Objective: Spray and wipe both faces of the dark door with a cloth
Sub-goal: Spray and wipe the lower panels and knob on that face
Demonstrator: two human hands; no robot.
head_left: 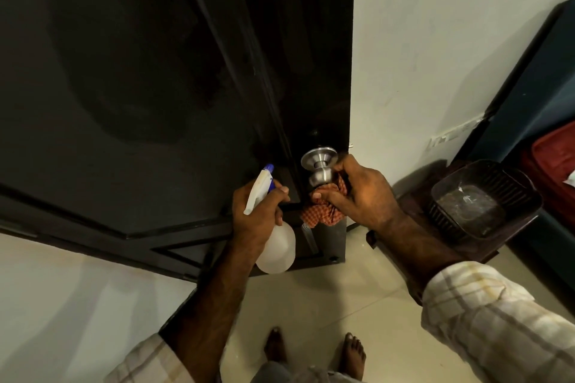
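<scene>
While my right hand (357,193) pinches the orange checked cloth (323,214) against the steel door knob (319,169), the step in hand looks like wiping the knob area near the dark door's (124,87) free edge. Thumb and fingers are curled round the bunched cloth, which hangs just below the knob and touches its outer end.

My left hand (258,211) sits just left of the knob, wrapped round the neck of the spray bottle (275,242), forefinger by the trigger, blue nozzle aimed approx at the door face.

To do this well, imo: turn the cloth round the knob w/ light pressure, work the collar behind it too, then go back to the panel, where a big duller patch left of and above the knob may be spray or a reflection; can't tell. Keep the nozzle off the knob lock, and hold the door steady so it doesn't swing.

Containers: the bottle is translucent white and its liquid level isn't readable. Right of the knob, a dark slotted basket (510,193) rests on a brown plastic stool (410,205); inside I see a pale, smeary patch at the bottom, contents unclear.
</scene>
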